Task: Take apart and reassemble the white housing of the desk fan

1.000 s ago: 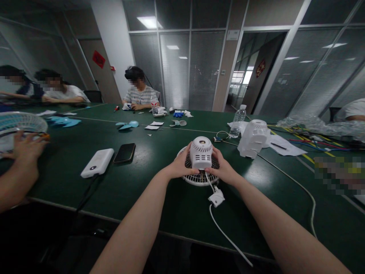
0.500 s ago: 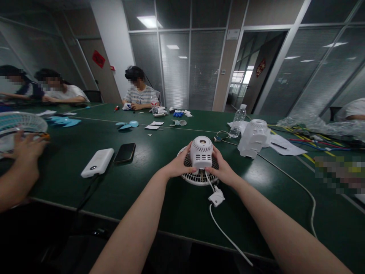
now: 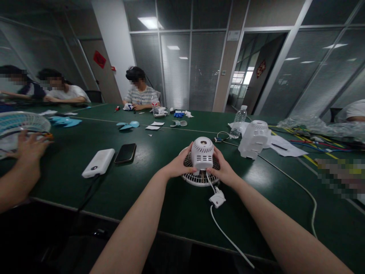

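Left hand (image 3: 177, 166), right hand (image 3: 226, 170): fingers (image 3: 190, 170) clamped round one housing (image 3: 202, 153) above one grille (image 3: 195, 179)

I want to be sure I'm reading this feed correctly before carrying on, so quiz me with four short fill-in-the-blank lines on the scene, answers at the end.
1. The left hand and right hand grip opposite ____ of the white vented housing.
2. The round grille beneath the housing is ____ in colour.
3. In the picture, the dark phone lies just to the ____ of the white power bank.
4. The tabletop is ____ in colour.

Missing words: sides; white; right; green.
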